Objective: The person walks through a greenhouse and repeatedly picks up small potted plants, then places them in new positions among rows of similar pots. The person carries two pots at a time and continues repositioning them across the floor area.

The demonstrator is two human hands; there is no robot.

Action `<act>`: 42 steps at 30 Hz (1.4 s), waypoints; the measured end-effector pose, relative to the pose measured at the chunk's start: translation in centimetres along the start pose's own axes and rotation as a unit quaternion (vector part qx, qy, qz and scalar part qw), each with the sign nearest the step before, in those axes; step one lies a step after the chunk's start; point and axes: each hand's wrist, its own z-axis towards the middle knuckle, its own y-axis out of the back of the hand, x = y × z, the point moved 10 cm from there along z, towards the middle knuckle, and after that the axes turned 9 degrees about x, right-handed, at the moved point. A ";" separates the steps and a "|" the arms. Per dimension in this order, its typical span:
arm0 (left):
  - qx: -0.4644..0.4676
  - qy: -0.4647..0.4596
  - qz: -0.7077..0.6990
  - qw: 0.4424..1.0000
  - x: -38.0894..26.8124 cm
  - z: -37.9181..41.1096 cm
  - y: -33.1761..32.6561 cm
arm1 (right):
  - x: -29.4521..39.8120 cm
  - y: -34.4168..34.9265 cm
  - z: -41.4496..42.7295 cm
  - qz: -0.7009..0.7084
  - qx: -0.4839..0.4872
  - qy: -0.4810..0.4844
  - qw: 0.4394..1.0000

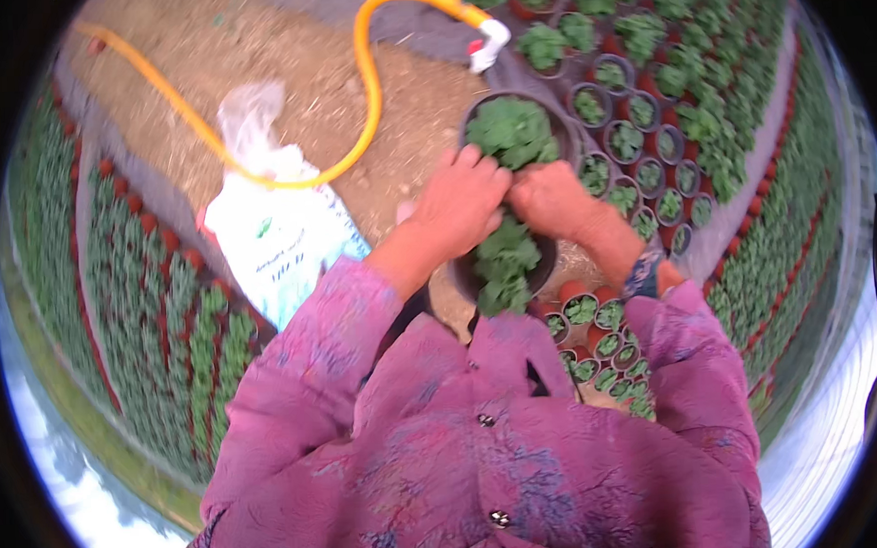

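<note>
My left hand (465, 197) and my right hand (552, 201) meet over leafy green plants, fingers bent and blurred. Just beyond them, a large dark plastic pot (568, 135) holds a bushy plant (513, 130). Nearer my body, more green foliage (507, 264) hangs over a second dark pot (547, 266). What lies between my fingers is hidden, so whether either hand grips a stem cannot be told.
A yellow hose (368, 81) with a white elbow fitting (494, 44) curves over the soil. Left of my hands lies a white printed plastic sack (278, 236). Rows of small potted plants (626, 140) stand to the right; more pots (581, 309) stand near my right forearm.
</note>
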 end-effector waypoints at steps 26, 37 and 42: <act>0.215 -0.302 0.137 0.919 -25.6 6.9 -15.0 | -3.0 -10.6 -29.3 0.106 -0.247 -0.337 0.902; 0.237 -0.360 0.059 0.900 -19.3 6.9 -15.2 | -1.3 -9.8 -26.3 0.201 -0.350 -0.371 0.836; 0.305 -0.251 0.090 0.914 -13.2 8.0 -16.0 | -3.1 -14.2 -25.2 0.316 -0.344 -0.449 0.762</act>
